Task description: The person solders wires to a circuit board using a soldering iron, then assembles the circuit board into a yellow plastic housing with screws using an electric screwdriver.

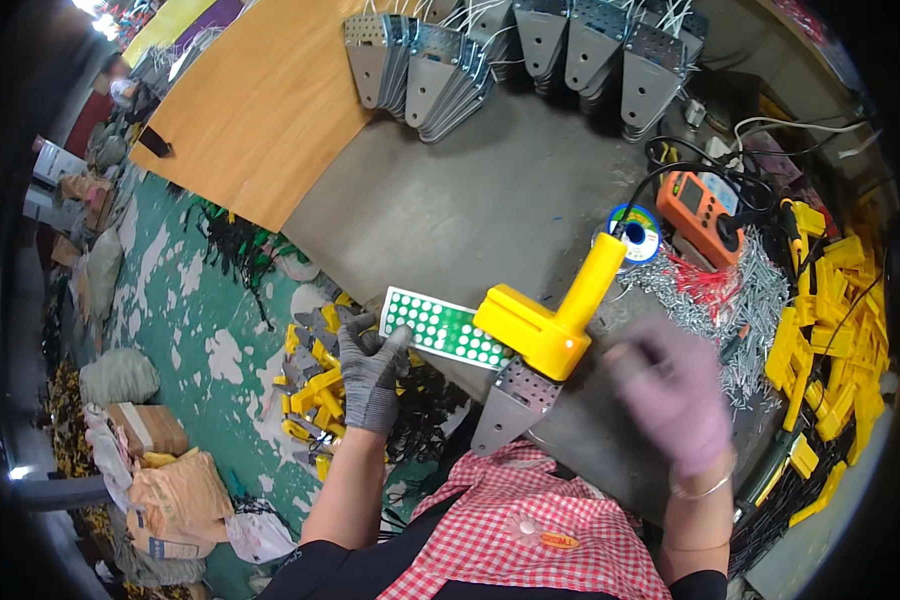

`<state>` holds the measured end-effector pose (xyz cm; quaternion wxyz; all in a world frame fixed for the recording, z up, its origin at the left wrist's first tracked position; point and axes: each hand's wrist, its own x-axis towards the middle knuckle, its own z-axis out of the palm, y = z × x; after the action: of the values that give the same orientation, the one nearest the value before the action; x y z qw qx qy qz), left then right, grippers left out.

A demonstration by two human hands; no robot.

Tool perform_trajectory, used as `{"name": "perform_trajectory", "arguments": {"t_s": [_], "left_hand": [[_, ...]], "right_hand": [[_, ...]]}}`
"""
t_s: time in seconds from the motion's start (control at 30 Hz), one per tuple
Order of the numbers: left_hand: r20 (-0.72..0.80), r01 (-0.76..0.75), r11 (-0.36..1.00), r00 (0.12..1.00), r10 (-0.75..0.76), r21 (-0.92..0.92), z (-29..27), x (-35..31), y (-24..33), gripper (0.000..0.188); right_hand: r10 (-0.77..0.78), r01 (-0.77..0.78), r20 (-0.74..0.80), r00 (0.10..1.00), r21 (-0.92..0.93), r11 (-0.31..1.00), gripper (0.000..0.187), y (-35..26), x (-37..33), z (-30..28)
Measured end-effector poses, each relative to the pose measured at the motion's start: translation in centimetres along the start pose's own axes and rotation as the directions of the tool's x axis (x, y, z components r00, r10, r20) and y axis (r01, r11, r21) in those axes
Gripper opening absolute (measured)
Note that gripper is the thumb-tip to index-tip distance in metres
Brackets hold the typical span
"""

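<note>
My left hand (pixel 372 375), in a grey glove, pinches the left end of a green sheet with rows of white dots (pixel 440 327). The sheet's right end lies against a yellow plastic housing with a handle (pixel 550 318), which sits at the near edge of the grey table (pixel 450 190). A black cord comes out of the handle's far end. Below the housing, a grey perforated metal plate (pixel 513 407) sticks out toward me. My right hand (pixel 674 390), in a pink glove, is just right of the housing and apart from it; motion smears its fingers.
Stacked grey metal plates with white wires (pixel 440 75) stand along the back. At right are a solder spool (pixel 634 236), an orange meter (pixel 700 215), loose screws (pixel 745 310) and yellow housings (pixel 835 320). A wooden board (pixel 260 100) is at left, above the green floor (pixel 190 330).
</note>
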<state>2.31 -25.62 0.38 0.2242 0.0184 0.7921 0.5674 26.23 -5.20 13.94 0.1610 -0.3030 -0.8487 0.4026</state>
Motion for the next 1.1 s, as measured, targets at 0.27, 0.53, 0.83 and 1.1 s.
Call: {"name": "perform_trajectory", "arguments": {"t_s": [0.27,0.53,0.83,1.1], "left_hand": [[0.535,0.353,0.808,0.843,-0.056,-0.471,-3.5,-2.2,-1.1,0.066],[0.453,0.351,0.764,0.888,-0.086,-0.542,-0.6,-4.2,0.7,0.066],[0.618,0.186,0.979,0.781,-0.097,-0.081,-1.8,-4.9,2.2,0.031],[0.631,0.352,0.910,0.762,-0.144,-0.218,-1.1,-5.6,1.1,0.033]], "right_hand": [[-0.239,0.144,0.369,0.898,0.268,0.953,0.018,-1.3,-1.3,12.0],[-0.089,0.011,0.284,0.955,0.264,0.964,0.014,-1.3,-1.1,12.1],[0.130,-0.161,0.167,0.977,0.188,0.969,0.011,-1.3,-1.1,12.2],[0.107,-0.143,0.154,0.982,0.250,0.958,0.008,-0.7,-1.2,13.2]]}}
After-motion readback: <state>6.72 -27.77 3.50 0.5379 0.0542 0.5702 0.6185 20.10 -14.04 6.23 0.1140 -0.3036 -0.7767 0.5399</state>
